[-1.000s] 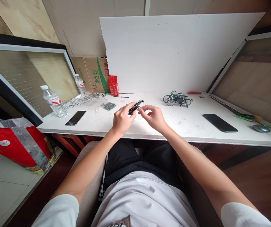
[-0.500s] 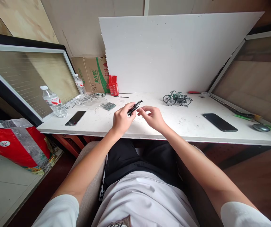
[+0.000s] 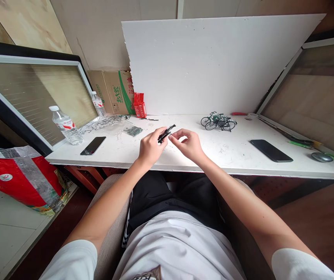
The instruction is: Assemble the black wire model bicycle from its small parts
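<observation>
A small black piece with thin rods is gripped in my left hand, held above the front half of the white table. My right hand is beside it, thumb and forefinger pinched close to the piece's right side. Whatever sits in that pinch is too small to make out. Dark green miniature bicycles stand together on the table beyond my right hand. To the left lies a small clear bag of green parts.
Thin wiry parts lie at the back left near a water bottle. One phone lies on the left, another phone on the right. A red box stands before a white board. A computer mouse sits far right.
Almost nothing differs. The black piece and my right fingertips have shifted very slightly; both hands stay in the same place.
</observation>
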`<state>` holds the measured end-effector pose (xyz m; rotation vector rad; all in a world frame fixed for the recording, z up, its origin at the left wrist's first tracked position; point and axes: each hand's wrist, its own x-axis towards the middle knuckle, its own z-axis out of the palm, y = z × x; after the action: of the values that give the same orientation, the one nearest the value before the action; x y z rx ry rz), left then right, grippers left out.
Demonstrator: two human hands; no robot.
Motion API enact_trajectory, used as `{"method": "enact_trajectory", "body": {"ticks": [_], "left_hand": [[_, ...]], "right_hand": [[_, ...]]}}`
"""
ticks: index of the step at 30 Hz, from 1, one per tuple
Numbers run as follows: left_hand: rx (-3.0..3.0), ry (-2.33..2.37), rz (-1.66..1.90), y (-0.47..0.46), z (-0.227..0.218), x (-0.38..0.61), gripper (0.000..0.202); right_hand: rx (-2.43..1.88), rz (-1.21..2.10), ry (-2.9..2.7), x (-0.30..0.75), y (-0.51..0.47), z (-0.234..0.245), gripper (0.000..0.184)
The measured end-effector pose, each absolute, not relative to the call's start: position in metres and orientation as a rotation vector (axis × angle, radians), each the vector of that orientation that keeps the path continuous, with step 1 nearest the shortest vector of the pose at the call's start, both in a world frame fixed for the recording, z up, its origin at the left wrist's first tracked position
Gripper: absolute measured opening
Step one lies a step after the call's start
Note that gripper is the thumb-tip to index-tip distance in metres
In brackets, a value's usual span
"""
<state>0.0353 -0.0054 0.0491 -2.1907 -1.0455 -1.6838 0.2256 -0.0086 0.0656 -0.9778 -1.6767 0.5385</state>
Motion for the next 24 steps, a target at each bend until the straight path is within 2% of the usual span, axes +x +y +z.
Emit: {"method": "enact_trajectory", "body": {"ticks": [4, 10, 17, 24], "left_hand": [[-2.187, -1.079, -1.665, -0.0040, 0.0489, 0.0347, 0.033], [-2.189, -1.101, -1.630, -0.0025, 0.0472, 0.0346, 0.023], [-2.174, -1.109, -1.621, -0.0067, 0.0488, 0.0367, 0.023], [-2.174, -1.180, -1.653, -0.0071, 0.0504, 0.0351, 0.028]], "right_hand": [[-0.933, 0.652, -1.790, 0.2282, -0.0055, 0.0659, 0.049], [-0.946, 0.675, -1.773, 0.2302, -0.0035, 0.0647, 0.046], [-0.964, 0.704, -1.635, 0.2299, -0.0032, 0.0649, 0.044], [-0.954, 0.925, -1.712, 0.2299, -0.0076, 0.0716, 0.048]]}}
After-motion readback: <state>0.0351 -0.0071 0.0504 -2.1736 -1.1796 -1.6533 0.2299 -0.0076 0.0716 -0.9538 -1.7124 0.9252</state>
